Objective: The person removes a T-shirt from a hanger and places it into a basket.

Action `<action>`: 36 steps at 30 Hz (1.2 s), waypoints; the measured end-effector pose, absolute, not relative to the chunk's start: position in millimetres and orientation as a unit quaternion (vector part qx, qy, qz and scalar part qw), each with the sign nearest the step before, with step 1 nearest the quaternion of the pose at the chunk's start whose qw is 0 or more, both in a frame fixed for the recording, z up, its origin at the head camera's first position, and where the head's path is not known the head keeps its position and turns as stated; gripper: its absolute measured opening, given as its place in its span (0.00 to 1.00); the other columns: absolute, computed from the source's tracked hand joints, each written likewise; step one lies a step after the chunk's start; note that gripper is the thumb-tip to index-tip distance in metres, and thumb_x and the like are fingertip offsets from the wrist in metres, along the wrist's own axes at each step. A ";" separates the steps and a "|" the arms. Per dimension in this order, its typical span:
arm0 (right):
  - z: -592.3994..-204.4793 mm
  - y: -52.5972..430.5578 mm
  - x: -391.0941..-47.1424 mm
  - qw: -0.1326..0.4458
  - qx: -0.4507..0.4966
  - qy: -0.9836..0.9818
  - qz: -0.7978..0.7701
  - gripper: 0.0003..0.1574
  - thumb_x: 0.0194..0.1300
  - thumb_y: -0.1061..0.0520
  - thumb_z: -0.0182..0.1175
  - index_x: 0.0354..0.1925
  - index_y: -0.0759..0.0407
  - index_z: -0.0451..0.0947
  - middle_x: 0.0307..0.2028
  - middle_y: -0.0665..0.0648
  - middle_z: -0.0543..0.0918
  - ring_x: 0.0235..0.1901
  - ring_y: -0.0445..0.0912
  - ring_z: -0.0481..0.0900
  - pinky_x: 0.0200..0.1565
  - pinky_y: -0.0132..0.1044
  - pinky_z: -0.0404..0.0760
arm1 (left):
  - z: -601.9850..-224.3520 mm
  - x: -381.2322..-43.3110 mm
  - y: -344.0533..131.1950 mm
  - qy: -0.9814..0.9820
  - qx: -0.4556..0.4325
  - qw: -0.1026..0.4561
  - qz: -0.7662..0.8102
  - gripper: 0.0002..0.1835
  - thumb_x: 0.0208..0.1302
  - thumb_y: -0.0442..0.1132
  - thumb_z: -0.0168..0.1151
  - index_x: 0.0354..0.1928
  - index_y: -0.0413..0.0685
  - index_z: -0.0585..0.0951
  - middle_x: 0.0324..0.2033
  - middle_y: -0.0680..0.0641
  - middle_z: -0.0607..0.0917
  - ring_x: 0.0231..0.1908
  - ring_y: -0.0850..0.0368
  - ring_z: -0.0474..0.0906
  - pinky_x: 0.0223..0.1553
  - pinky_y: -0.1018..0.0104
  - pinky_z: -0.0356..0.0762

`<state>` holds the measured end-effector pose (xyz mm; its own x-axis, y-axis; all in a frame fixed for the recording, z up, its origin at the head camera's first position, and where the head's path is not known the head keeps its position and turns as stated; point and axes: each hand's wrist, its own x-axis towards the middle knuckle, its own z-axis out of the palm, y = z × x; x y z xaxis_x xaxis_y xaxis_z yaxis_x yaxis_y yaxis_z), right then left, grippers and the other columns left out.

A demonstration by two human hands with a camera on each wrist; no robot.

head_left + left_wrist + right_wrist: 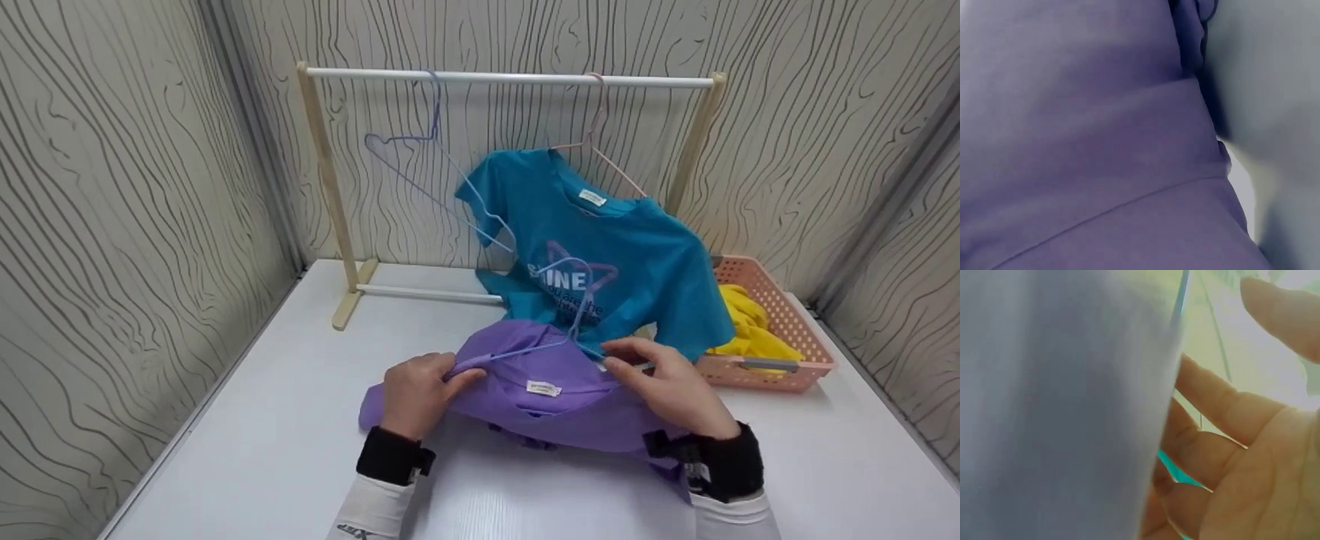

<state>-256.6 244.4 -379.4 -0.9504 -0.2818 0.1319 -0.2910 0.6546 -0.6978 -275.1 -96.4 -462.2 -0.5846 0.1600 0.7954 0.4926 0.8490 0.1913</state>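
A purple shirt (540, 424) lies bunched at the front of the table, its neck label facing up. My left hand (420, 394) pinches the shirt at its left shoulder, where one arm of a light blue hanger (581, 300) runs along the fabric. The hanger's hook stands up above the collar. My right hand (675, 386) is at the hanger's other arm, by the right side of the neck opening. In the right wrist view its thumb is spread from the fingers (1213, 399), whose tips go behind the cloth. Purple fabric (1084, 124) fills much of the left wrist view.
Behind stands a rack with a white rail (510, 77) and wooden posts. An empty purple hanger (435, 112) and a pink hanger (598, 112) hang there, the pink one carrying a teal T-shirt (637, 247). At right, a pink basket (802, 330) holds yellow cloth (750, 322).
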 end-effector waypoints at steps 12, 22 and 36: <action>-391.7 211.0 -258.7 -0.017 0.184 -0.871 0.456 0.19 0.78 0.48 0.56 0.42 0.61 0.86 0.24 0.49 0.74 0.27 0.38 0.66 0.32 0.31 0.63 | -468.1 -278.7 -89.9 -0.844 -0.248 0.421 -0.222 0.30 0.64 0.70 0.53 0.19 0.52 0.68 0.19 0.57 0.63 0.22 0.65 0.60 0.27 0.76 0.54; -382.8 235.1 -257.9 0.007 0.182 -0.869 0.460 0.17 0.78 0.51 0.57 0.40 0.60 0.87 0.17 0.45 0.58 0.19 0.37 0.59 0.25 0.32 0.56 | -466.9 -283.5 -103.4 -0.800 -0.245 0.458 -0.302 0.30 0.75 0.63 0.44 0.22 0.49 0.69 0.18 0.54 0.65 0.22 0.72 0.53 0.25 0.81 0.49; -382.1 268.8 -260.4 0.038 0.317 -0.570 0.757 0.27 0.84 0.62 0.37 0.44 0.67 0.84 0.19 0.57 0.55 0.16 0.50 0.49 0.20 0.42 0.43 | -463.8 -280.9 -112.7 -0.855 -0.179 0.332 -0.356 0.25 0.70 0.49 0.64 0.19 0.50 0.64 0.18 0.63 0.55 0.20 0.70 0.53 0.25 0.74 0.53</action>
<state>-260.4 268.8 -382.1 -0.7964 -0.3037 0.5230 -0.4186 -0.3473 -0.8391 -280.9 -112.7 -463.8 -0.7147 0.0704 0.6959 0.5432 0.6826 0.4888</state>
